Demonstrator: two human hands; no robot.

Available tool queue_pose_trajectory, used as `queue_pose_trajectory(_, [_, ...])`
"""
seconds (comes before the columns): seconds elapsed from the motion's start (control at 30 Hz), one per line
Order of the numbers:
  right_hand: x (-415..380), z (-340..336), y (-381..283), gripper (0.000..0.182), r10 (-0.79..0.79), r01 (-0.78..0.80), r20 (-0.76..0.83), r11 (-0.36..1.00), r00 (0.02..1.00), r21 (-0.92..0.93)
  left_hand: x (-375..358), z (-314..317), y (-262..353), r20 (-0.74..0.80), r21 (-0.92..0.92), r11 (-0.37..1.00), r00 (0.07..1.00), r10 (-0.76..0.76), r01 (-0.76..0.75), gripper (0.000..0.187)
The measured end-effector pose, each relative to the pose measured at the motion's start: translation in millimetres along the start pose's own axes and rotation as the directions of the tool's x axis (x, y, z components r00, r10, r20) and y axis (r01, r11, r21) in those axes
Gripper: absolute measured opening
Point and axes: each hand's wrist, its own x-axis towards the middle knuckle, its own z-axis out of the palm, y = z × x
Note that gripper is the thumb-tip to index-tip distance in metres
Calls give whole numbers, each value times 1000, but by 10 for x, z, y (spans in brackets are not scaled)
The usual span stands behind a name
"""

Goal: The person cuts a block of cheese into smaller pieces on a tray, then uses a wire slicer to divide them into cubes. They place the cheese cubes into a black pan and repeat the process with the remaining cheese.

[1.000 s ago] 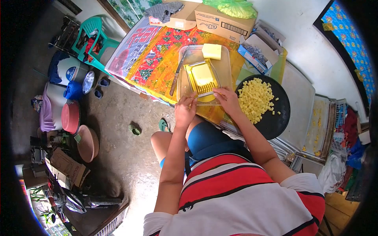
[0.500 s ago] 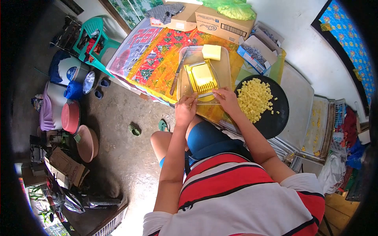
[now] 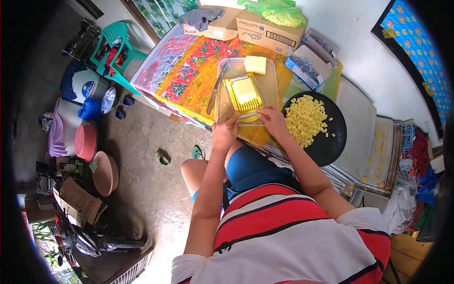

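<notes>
Upper centre of the frame, I see the left hand [image 3: 225, 130] and right hand [image 3: 273, 121] pinching a bar [image 3: 248, 115] of the yellow slicer [image 3: 248, 107], whose pale block [image 3: 245, 90] could skew if they pull unevenly.

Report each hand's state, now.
Left hand: closed, holding the near edge of the slicer.
Right hand: closed, holding that same edge farther right.
</notes>
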Motion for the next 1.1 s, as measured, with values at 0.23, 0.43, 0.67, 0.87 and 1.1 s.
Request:
queue_pose_trajectory(0.23, [-71,123,100,25,-121,108,-46,969,992,-221,-56,123,-77,41,147,989,999,-19,12,16])
queue_pose_trajectory(0.43, [392,212,-383,72,-211,190,-108,966,971,-175,-47,173,-107,29,146,989,999,-21,17,15])
queue_pose_trajectory(0.67, [871,588,-740,98,124,-122,-30,860,992,-496,-15,191,-121,56,177,983,997,-53,43,16])
queue_pose_trajectory(0.87, [1076,490,-596,101,207,-211,-46,921,977,-329,22,210,-168,93,156,985,992,-86,71,16])
queue_pose_trajectory(1.1, [1232,105,-221,71,285,-423,313,660,906,621,15,188,-143,59,206,979,998,-27,14,19])
